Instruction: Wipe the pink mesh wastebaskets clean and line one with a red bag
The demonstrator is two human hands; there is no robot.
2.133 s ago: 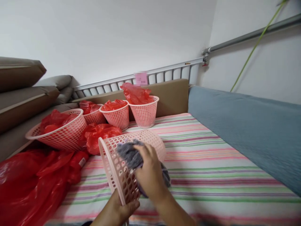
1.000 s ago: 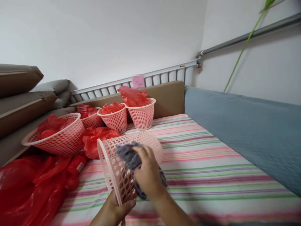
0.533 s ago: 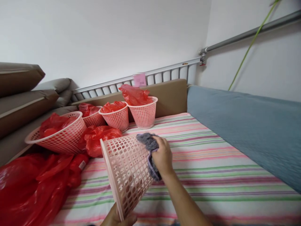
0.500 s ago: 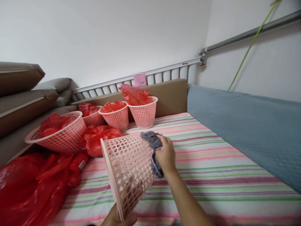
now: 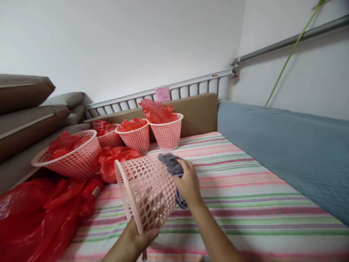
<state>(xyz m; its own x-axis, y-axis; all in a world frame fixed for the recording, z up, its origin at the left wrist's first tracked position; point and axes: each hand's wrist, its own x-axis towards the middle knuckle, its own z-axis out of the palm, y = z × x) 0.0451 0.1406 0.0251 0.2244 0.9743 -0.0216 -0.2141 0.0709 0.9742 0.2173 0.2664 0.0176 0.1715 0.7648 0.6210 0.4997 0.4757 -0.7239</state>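
Observation:
A pink perforated plastic basket (image 5: 152, 189) is tipped on its side above the striped sheet, its rim toward the left. My left hand (image 5: 135, 236) grips that rim at the lower edge, thumb outside and the other fingers inside the basket. In my right hand (image 5: 188, 182) is a grey cloth (image 5: 170, 163) with a purple edge, pressed against the basket's side near its base. Part of the cloth is hidden under the palm.
Pink baskets with red plastic bags stand along the back, one (image 5: 167, 136) at the padded board. Red bags (image 5: 54, 214) lie at left beside stacked cushions (image 5: 29, 116). A striped sheet (image 5: 245, 203) spreads beneath; a blue-covered pad (image 5: 286, 142) borders the right.
The cloth and my right hand have shifted slightly left along the basket. The basket has turned a little, and my left hand has come further up into view on the rim.

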